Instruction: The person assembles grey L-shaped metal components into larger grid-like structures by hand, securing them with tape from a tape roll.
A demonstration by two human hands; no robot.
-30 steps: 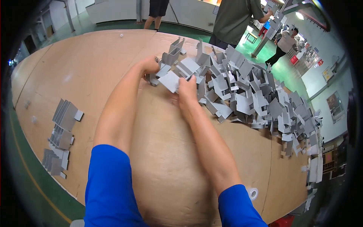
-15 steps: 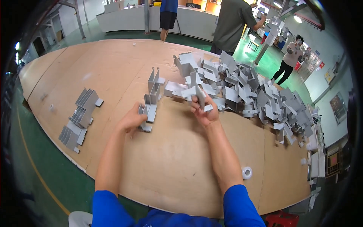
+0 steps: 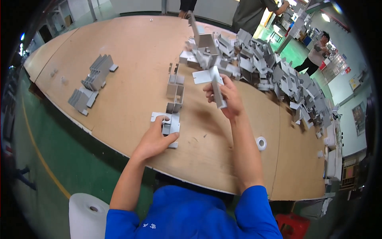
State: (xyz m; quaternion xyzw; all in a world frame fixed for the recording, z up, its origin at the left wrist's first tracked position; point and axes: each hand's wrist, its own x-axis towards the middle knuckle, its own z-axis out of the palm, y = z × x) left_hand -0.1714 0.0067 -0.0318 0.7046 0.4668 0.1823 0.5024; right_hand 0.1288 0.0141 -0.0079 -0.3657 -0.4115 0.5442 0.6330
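Green workshop floor (image 3: 51, 139) frames a broad brown tabletop (image 3: 131, 95), where a heap of gray metal brackets (image 3: 266, 65) fills the far right. Toward the middle, a row of brackets (image 3: 174, 91) stretches away from the worker, its long axis running from near edge to far; a second cluster (image 3: 95, 77) stands well apart to the left. At the row's near end, the left hand (image 3: 155, 139) closes thumb and fingers around the end bracket (image 3: 174, 124). Clear of the row on its right, the right hand (image 3: 232, 97) pinches a single bracket (image 3: 217, 91) above the tabletop, long strip pointing away and flat tab jutting left, toward the row, which the left hand is nearer. Beside the right forearm rests a small white roll (image 3: 258, 144).
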